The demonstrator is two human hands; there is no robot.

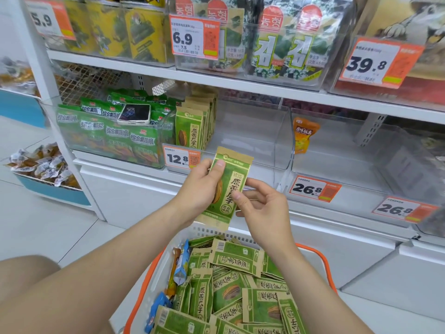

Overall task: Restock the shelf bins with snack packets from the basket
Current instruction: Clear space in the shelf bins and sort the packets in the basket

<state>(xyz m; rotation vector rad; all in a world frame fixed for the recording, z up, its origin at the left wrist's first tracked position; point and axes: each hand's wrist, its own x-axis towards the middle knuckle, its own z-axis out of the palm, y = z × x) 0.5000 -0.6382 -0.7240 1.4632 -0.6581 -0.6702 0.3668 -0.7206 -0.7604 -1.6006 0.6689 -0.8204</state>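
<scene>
While I stand at the shelf, the bin of bright green bags point(108, 138) lies furthest to my left, and a phone point(134, 114) rests flat on top of those bags. Just beside it, in the left end of the middle bin point(265, 131), a row of seed packets point(192, 126) stands upright, one behind another; its 12.8 price tag point(179, 159) hangs on the front lip. My left hand point(202, 186) grips one green seed packet point(228, 186), thumb pressed on its upper front face and fingers curled behind. The packet is in the air in front of the middle bin's lip, above the far edge of the basket, upright with its top leaning a little to the right. My right hand point(262, 208) pinches its right edge between thumb and forefinger, about halfway down. Further right, a lone orange packet point(304, 136) leans against the left wall of the next bin. Below my forearms the orange-rimmed basket point(321, 261) holds a loose heap of the same green packets.
</scene>
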